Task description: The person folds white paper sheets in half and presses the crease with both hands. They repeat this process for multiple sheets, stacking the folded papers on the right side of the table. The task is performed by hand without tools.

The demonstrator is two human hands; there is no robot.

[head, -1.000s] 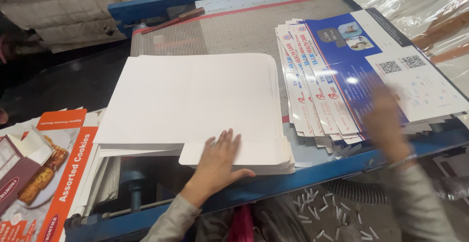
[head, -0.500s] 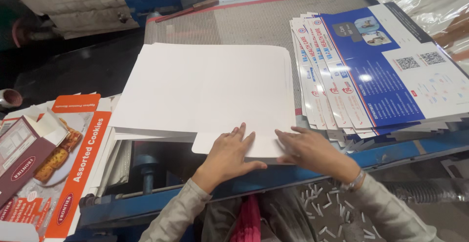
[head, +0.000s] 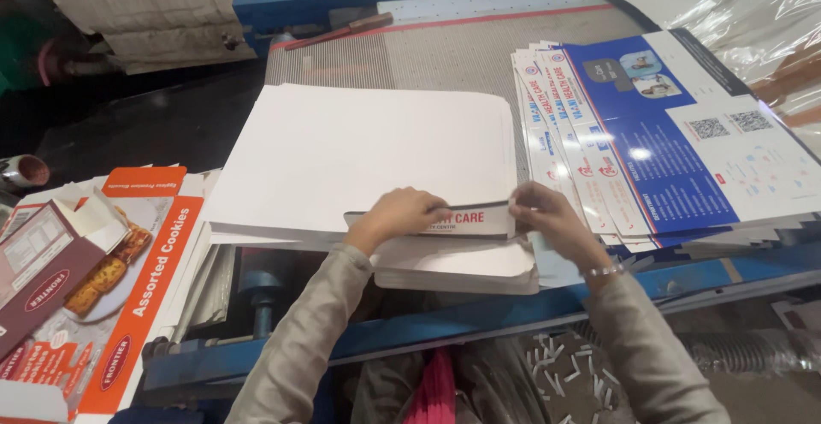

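Head | left hand (head: 395,212), right hand (head: 539,210) fingers pinch glossy card flap (head: 470,218); white stack (head: 368,154)

Your blue-framed counter (head: 479,308) with its grey ribbed top carries a white sheet stack (head: 359,154) in the middle, fanned blue printed sheets (head: 650,133) to its right and a wooden-handled tool (head: 338,30) along the far edge.

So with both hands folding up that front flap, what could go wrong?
The white stack overhangs the blue table edge, so lifting the flap may drag sheets off. The left hand and right hand pinch only the top edge, so the fold may crease crooked.
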